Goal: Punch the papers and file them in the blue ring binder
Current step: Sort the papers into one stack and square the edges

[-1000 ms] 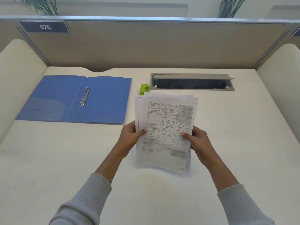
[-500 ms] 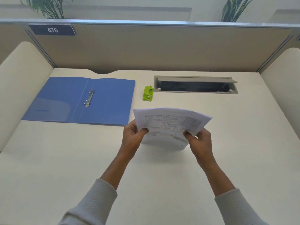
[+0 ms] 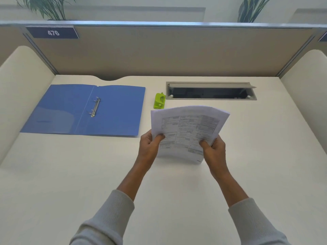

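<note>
Left hand (image 3: pixel 150 147) is clamped on the left edge of the stack of white printed papers (image 3: pixel 187 128). The thumb lies on the front sheet and the fingers are behind, out of sight. Right hand (image 3: pixel 215 151) holds the right edge the same way.

The stack sits just right of frame centre, tilted, with its lower edge down near the cream desk top (image 3: pixel 70 174). Cannot tell if it touches. The top edge bows, and the sheets fan slightly at the upper right corner. The front sheet carries a grid of boxed text, too small to read. Sheet count is not readable.

Grey knit sleeves (image 3: pixel 109 218) are cut off by the bottom edge.

A small lime-green plastic hole punch (image 3: pixel 159 101) is just above the stack's upper left corner, apart from it. It lies beside the left end of the grey recessed cable tray (image 3: pixel 210 84).

The blue ring binder (image 3: pixel 115 112) lies open and flat at left centre, well apart from the hands. Its metal rings (image 3: pixel 95 106) are at the spine. Cannot tell if they are open or closed.

A beige partition panel (image 3: pixel 159 50) spans the top, with a dark "476" plate (image 3: pixel 53 33) at upper left. Green plant leaves (image 3: pixel 47 7) above it are cropped by the top edge.
</note>
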